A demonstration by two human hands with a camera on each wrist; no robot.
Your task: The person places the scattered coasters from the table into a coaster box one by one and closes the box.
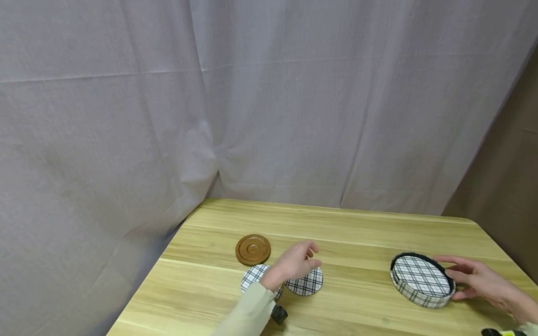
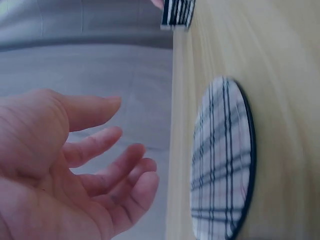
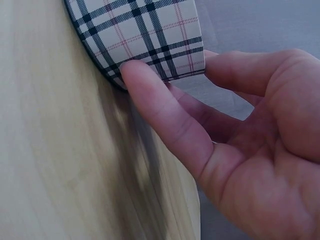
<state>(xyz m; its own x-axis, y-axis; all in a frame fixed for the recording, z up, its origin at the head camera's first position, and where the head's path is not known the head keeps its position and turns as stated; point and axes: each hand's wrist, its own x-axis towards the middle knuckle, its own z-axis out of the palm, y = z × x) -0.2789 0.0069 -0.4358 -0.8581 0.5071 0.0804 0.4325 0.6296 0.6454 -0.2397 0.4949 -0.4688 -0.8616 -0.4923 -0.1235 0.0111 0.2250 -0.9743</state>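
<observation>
In the head view, my left hand (image 1: 294, 261) hovers over two round plaid coasters lying on the table. One coaster (image 1: 252, 276) is partly covered by the wrist, the other (image 1: 306, 283) by the hand. Loosely bent fingers with nothing between them show in the left wrist view, beside a plaid coaster (image 2: 222, 160) with a dark edge. At the right, my right hand (image 1: 483, 282) grips the side of a round plaid holder (image 1: 424, 299). Inside its black-lined rim a plaid disc (image 1: 421, 276) is visible. Close up, fingers (image 3: 160, 107) touch the holder's plaid wall (image 3: 150, 37).
A round brown wooden coaster (image 1: 253, 250) with a ringed centre lies behind the plaid coasters. The light wooden table (image 1: 357, 238) has its back edge against a grey curtain (image 1: 294, 116). A darker brown curtain (image 1: 504, 186) hangs at the right.
</observation>
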